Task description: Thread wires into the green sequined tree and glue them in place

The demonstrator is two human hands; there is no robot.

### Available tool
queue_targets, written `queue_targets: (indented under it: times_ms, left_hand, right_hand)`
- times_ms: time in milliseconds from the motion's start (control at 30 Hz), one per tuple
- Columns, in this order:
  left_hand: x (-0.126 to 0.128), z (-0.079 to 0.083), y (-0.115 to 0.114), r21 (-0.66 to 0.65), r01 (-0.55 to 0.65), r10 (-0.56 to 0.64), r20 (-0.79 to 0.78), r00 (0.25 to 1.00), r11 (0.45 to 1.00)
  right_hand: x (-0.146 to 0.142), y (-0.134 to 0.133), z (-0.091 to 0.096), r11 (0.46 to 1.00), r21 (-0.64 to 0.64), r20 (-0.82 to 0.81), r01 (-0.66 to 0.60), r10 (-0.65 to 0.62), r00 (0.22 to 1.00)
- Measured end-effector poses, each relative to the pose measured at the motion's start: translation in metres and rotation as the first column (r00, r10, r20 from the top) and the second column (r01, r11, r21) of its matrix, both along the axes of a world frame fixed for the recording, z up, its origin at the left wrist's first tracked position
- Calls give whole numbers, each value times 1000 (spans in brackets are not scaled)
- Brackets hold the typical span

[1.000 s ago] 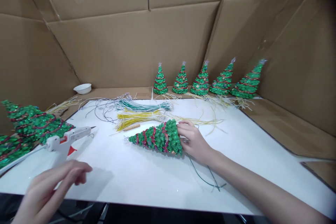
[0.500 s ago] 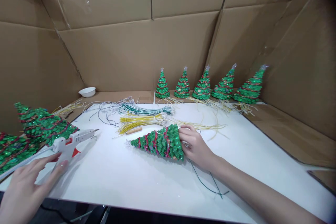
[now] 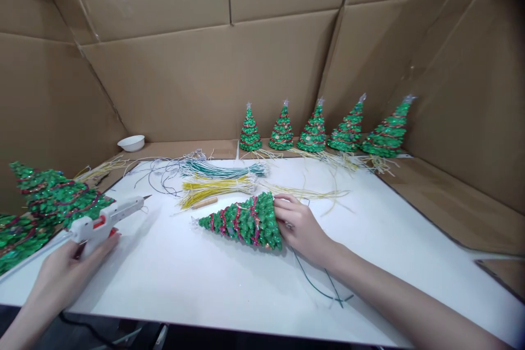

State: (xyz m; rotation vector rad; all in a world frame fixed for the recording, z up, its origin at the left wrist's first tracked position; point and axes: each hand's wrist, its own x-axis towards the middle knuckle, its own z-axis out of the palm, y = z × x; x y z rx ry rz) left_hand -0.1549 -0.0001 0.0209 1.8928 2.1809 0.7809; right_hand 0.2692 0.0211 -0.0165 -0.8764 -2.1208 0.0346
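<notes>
A small green Christmas tree [image 3: 241,221] with red garland lies on its side on the white board [image 3: 213,279], tip pointing left. My right hand [image 3: 301,227] grips its base end, fingers curled round the rim; green wires [image 3: 324,284] trail from under it. At the board's left edge my left hand [image 3: 68,270] closes round the grip of a white glue gun [image 3: 109,217], whose nozzle points right.
Several finished trees [image 3: 314,131] stand in a row at the back by the cardboard wall. Bundles of green and yellow wires [image 3: 219,178] lie mid-board. More trees [image 3: 41,202] lie at the far left. A white bowl [image 3: 131,143] sits back left.
My left hand has moved up from the near edge to the glue gun and closed on its grip. My right hand has stayed on the lying tree's base.
</notes>
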Motion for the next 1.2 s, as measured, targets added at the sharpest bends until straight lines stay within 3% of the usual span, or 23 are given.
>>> queue_targets:
  times_ms: [33,67,200,267,367,500,700,867,1133,1200]
  left_hand:
    - [6,4,-1,0,-47,47,56,997,999]
    - [13,9,-3,17,-10,8,123,992,1000]
    - [48,30,-11,-3,252,-249,139,959,968]
    - [65,36,-14,-47,311,-299,164,940,949]
    - [85,38,-15,-183,448,-425,152,892,875]
    - [104,35,-12,-143,492,-478,118,870,859]
    - [121,38,-8,-72,429,-428,35,903,900]
    - [130,48,-5,-29,550,-547,63,835,835]
    - [130,47,-3,-14,588,-587,32,809,809]
    - [129,45,-1,4,561,-561,-6,828,828]
  right_hand:
    - [0,-1,0,1000,-1,-1,6,-6,1000]
    - [0,-1,1,1000,-6,4,16,-16,1000]
    - [1,-3,1,998,-37,61,45,-43,997]
    - [1,-3,1,998,-43,83,52,-48,995]
    - [1,-2,0,997,-44,97,71,-66,993]
    - [1,-3,0,996,-45,106,82,-77,991]
    - [1,-4,1,992,-60,105,114,-107,989]
    - [0,-5,1,989,-104,97,107,-97,991]
    - [0,-5,1,991,-96,79,92,-84,993]
    - [0,-5,2,992,-98,80,84,-77,994]
